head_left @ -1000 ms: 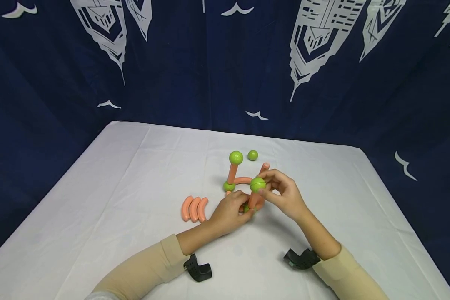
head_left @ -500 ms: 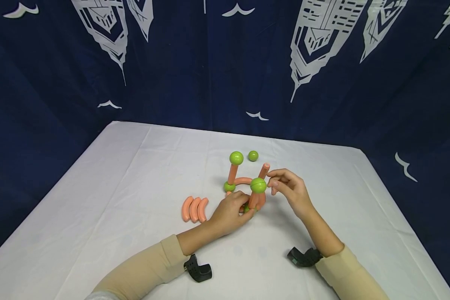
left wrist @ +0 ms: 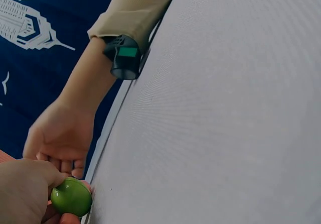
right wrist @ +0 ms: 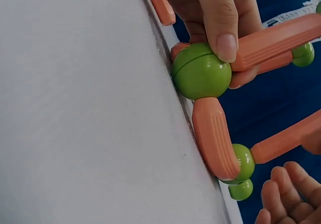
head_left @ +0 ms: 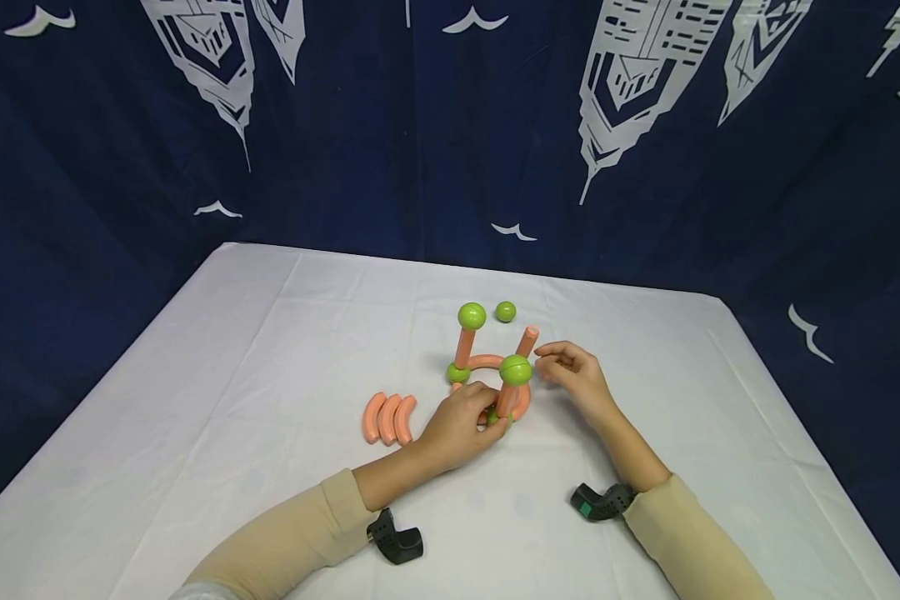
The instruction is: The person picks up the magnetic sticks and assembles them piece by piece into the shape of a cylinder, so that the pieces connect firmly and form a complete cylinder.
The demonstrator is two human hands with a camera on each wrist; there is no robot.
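My left hand grips the lower front green ball of a built frame of green balls and orange rods; its thumb presses that ball. From the ball rises an orange rod, topped by another green ball. A curved orange piece joins it to a further green ball, from which a bare-topped rod stands. My right hand is beside that rod, fingers loosely bent; whether a fingertip touches it I cannot tell. At the back left, a rod carries a green ball.
Several loose curved orange pieces lie side by side left of the frame. Behind it rests a single green ball. A white cloth covers the table, and a dark blue printed curtain hangs beyond the far edge.
My right hand has let go of the green ball on the front rod and moved a little to the right. My left hand has stayed on the lower ball.
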